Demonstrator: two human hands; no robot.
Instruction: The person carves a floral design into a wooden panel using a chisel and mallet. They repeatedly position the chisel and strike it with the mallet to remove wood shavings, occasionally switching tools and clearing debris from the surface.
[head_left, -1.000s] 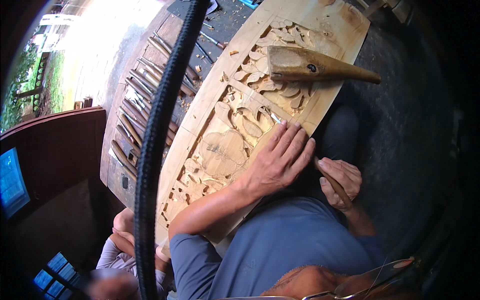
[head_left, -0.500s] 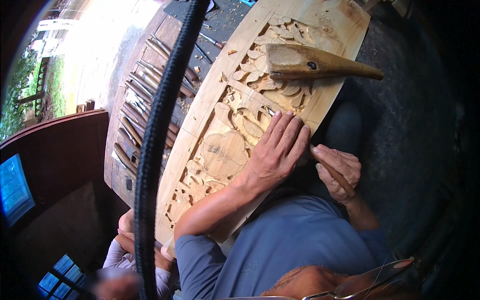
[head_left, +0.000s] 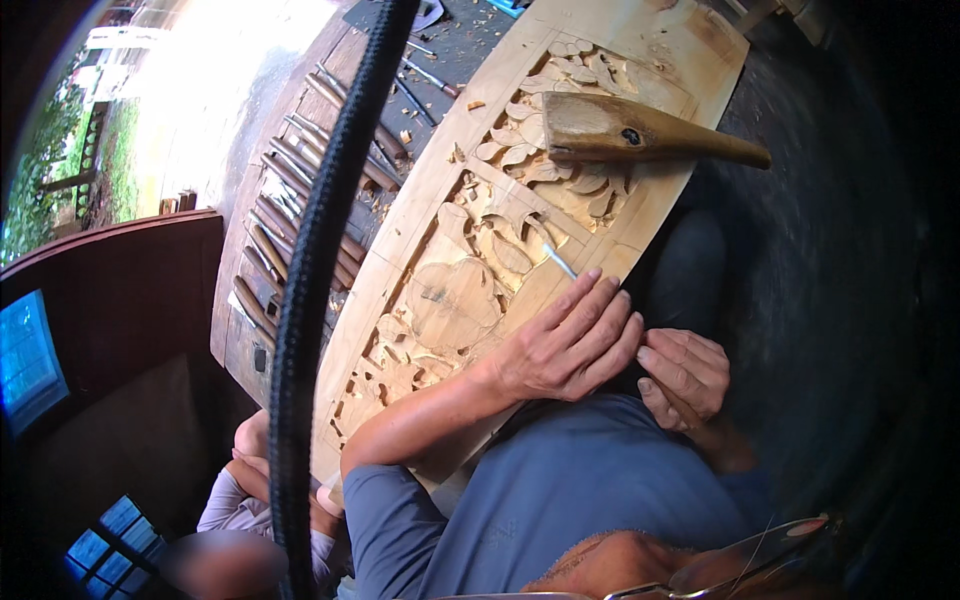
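A carving chisel point(head_left: 559, 262) points up and left, its bright blade over the leaf relief of a pale wooden panel point(head_left: 410, 220). My left hand point(head_left: 575, 338) is closed around the chisel just behind the blade, at the panel's near edge. Just right of it, my right hand point(head_left: 688, 375) is curled closed on the handle end, mostly hiding the handle. A carved flower point(head_left: 450, 297) lies left of the blade, among leaves and cut-out hollows. A wooden mallet point(head_left: 600, 130) rests across the panel's far part, its handle reaching over the right edge.
Rows of chisels with wooden handles point(head_left: 290, 180) lie on the dark workbench point(head_left: 232, 325) left of the panel, among shavings. A thick black braided cable point(head_left: 325, 220) crosses the view. Another person point(head_left: 235, 500) sits at the lower left. A dark red partition point(head_left: 120, 300) stands behind.
Both hands have drawn back toward me with the chisel, my left hand off the carved area. More of the blade now shows, and less of the handle.
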